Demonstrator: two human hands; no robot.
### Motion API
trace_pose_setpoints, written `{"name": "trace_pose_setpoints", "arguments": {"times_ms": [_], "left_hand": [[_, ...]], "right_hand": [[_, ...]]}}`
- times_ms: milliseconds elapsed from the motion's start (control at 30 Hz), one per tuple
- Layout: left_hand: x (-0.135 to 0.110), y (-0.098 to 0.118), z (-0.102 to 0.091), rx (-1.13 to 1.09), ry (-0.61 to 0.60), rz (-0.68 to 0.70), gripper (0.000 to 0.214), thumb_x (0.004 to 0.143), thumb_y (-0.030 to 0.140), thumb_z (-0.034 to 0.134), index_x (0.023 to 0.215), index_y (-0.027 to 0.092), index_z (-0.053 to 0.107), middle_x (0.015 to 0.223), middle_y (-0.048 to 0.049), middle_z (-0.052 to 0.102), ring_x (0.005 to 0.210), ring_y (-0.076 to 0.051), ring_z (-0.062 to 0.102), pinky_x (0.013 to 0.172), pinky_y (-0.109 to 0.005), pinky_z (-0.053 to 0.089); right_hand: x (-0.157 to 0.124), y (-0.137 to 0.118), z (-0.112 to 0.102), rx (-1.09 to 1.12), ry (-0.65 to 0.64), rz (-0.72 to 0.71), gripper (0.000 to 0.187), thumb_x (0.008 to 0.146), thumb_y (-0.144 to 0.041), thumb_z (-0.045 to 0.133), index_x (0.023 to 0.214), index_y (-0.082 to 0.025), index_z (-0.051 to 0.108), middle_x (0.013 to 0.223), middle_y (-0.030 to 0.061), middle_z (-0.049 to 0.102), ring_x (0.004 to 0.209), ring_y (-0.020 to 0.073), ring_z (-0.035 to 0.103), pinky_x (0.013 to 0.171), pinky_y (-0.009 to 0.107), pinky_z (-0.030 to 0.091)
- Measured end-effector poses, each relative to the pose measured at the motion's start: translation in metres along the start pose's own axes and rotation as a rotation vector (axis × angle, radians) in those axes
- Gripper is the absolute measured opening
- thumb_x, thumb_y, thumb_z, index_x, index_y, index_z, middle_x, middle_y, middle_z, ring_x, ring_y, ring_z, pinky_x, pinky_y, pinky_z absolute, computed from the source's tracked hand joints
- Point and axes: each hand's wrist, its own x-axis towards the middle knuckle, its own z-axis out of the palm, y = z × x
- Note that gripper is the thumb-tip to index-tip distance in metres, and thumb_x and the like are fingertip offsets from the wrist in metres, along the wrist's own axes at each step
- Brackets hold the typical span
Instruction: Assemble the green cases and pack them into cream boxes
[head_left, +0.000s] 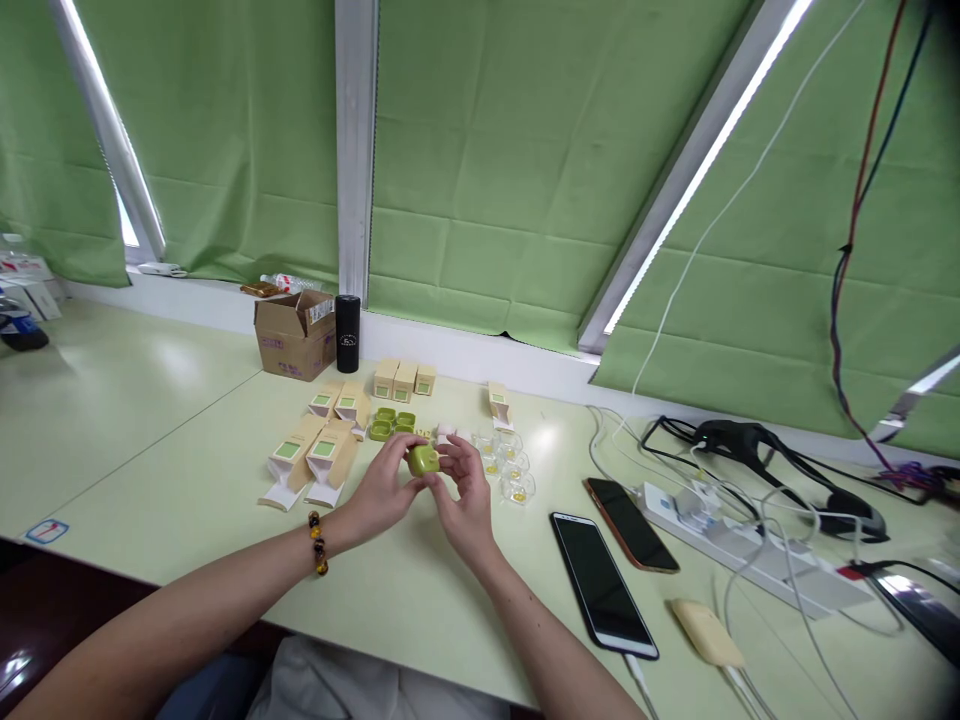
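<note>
Both my hands meet over the pale green table (150, 440) around a small green case (424, 459). My left hand (381, 490), a bead bracelet on its wrist, grips the case from the left. My right hand (466, 497) pinches it from the right, fingers curled. Behind them lie more green cases (391, 422), several clear plastic trays with yellow pieces (508, 468), several open tan boxes (319, 458) and three shut tan boxes (405, 379).
A cardboard carton (295, 335) and a black cylinder (347, 334) stand at the back. Two phones (602, 583) (631, 524), a yellow power bank (706, 632), a white power strip (757, 549) with cables and a black headset (750, 445) lie to the right.
</note>
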Motion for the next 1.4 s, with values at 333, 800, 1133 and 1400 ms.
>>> {"name": "trace_pose_setpoints", "arguments": {"times_ms": [333, 800, 1133, 1400], "left_hand": [[0.014, -0.037, -0.003, -0.406, 0.081, -0.254, 0.058, 0.081, 0.041, 0.085, 0.130, 0.018, 0.063, 0.136, -0.0158, 0.066, 0.121, -0.029, 0.066, 0.109, -0.050, 0.052], [0.016, -0.032, -0.002, -0.466, 0.127, -0.292, 0.060, 0.077, 0.037, 0.089, 0.129, 0.019, 0.064, 0.129, -0.0122, 0.071, 0.123, -0.028, 0.067, 0.111, -0.047, 0.052], [0.021, -0.033, -0.004, -0.539, 0.217, -0.357, 0.063, 0.076, 0.042, 0.089, 0.127, 0.017, 0.064, 0.126, -0.0135, 0.072, 0.119, -0.028, 0.067, 0.107, -0.046, 0.051], [0.023, -0.032, -0.005, -0.591, 0.290, -0.367, 0.058, 0.076, 0.041, 0.088, 0.123, 0.017, 0.065, 0.128, -0.0135, 0.073, 0.121, -0.028, 0.066, 0.110, -0.047, 0.048]], "right_hand": [[0.032, -0.021, -0.050, -0.941, -0.146, -0.119, 0.022, 0.090, -0.008, 0.061, 0.098, -0.024, 0.074, 0.097, 0.0081, 0.077, 0.094, 0.0272, 0.069, 0.075, 0.036, 0.053], [0.039, -0.027, -0.116, -1.466, -0.494, 0.308, 0.024, 0.080, -0.001, 0.061, 0.086, -0.015, 0.080, 0.095, 0.0168, 0.077, 0.093, 0.0271, 0.072, 0.075, 0.032, 0.045], [0.066, -0.039, -0.065, -0.256, -0.544, 0.411, 0.026, 0.081, -0.039, 0.070, 0.067, -0.017, 0.073, 0.056, -0.0043, 0.047, 0.055, 0.0096, 0.035, 0.053, 0.025, 0.024], [0.051, -0.001, -0.033, 0.364, -0.208, 0.534, 0.042, 0.073, -0.057, 0.084, 0.084, -0.018, 0.071, 0.051, -0.0046, 0.056, 0.044, 0.0123, 0.052, 0.043, 0.023, 0.035]]}}
